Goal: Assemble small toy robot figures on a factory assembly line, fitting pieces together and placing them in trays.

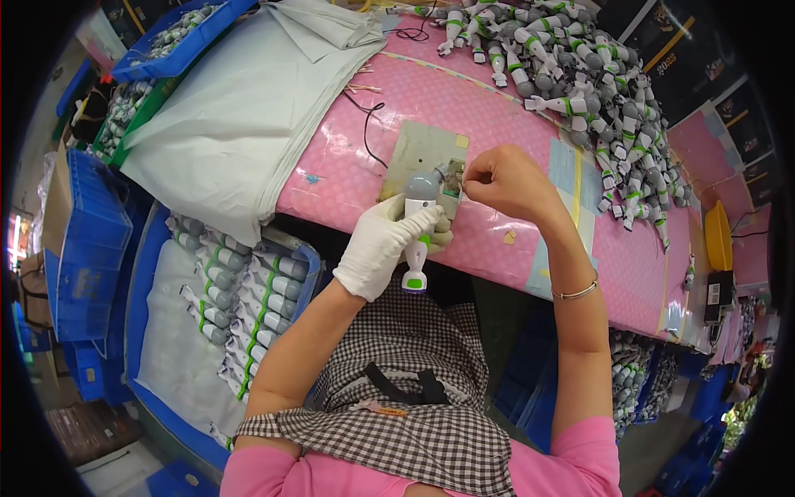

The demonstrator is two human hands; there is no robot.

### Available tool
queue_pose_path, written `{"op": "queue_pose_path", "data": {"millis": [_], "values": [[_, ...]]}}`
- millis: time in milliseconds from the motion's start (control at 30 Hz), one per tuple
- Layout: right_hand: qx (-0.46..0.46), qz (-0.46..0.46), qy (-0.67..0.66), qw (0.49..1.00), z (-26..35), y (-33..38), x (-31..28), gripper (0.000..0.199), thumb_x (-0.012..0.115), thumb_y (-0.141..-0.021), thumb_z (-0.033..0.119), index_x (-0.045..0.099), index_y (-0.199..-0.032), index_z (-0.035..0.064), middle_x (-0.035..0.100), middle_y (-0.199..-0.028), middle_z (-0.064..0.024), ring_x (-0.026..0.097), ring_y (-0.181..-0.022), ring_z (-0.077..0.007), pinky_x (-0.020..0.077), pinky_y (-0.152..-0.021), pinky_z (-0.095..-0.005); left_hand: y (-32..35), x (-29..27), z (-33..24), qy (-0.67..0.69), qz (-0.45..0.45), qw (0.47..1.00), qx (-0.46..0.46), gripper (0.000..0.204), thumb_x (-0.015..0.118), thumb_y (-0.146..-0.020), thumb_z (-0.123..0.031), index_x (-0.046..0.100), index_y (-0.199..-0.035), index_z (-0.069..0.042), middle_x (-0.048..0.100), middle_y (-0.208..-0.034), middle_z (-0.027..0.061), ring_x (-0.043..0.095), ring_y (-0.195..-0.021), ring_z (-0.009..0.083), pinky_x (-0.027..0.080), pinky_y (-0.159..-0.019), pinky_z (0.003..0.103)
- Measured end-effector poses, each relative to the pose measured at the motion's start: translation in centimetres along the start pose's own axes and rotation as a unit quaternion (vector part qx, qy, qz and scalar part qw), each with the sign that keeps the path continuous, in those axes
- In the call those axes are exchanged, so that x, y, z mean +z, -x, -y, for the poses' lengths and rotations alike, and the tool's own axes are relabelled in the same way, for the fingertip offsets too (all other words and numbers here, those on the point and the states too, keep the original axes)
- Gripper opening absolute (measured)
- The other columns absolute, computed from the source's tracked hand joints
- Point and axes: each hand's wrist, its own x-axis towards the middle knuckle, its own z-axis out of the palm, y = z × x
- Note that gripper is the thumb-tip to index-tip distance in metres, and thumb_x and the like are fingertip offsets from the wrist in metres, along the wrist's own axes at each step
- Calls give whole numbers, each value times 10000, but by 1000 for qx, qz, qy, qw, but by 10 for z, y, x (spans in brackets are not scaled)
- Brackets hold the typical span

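Note:
My left hand (374, 250), in a white glove, is closed round a toy part (421, 187) with a rounded grey end, a white body and green bands. Its grey end points away from me, beside a small metal fixture (453, 177) on a grey plate (414, 142) at the table's near edge. Bare, with a bangle at the wrist, my right hand (515, 184) is just right of the fixture. Its fingers are curled into a pinch, and whatever is between them is too small or hidden to name.
Many similar toy parts (571, 99) lie heaped on the pink-covered table (331, 178) at far right. White sheeting (240, 108) drapes its left side. A blue bin (142, 331) with rows of these parts stands left of me. A black cable (368, 124) crosses the tabletop.

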Motion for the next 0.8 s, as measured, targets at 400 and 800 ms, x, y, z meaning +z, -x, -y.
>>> {"op": "queue_pose_path", "data": {"millis": [400, 800], "values": [[38, 35, -73, 996, -1, -6, -1, 173, 637, -700, 128, 636, -678, -44, 560, -546, -33, 475, -507, -82, 373, -476, -270, -2, -5, 5, 0, -2, 1000, 4, 280, 656, -859, -202, 607, -1002, 34, 638, -856, 76, 628, -738, 148, 507, -687, 270], [-40, -118, 66, 990, 41, 11, -6, 203, 653, -744, 189, 677, -782, -9, 584, -594, -122, 510, -469, -184, 411, -491, -330, 27, -24, -5, 38, -14, 999, -21, 351, 601, -909, -344, 570, -1061, -29, 618, -868, 50, 591, -694, 125, 498, -618, 255]]}}
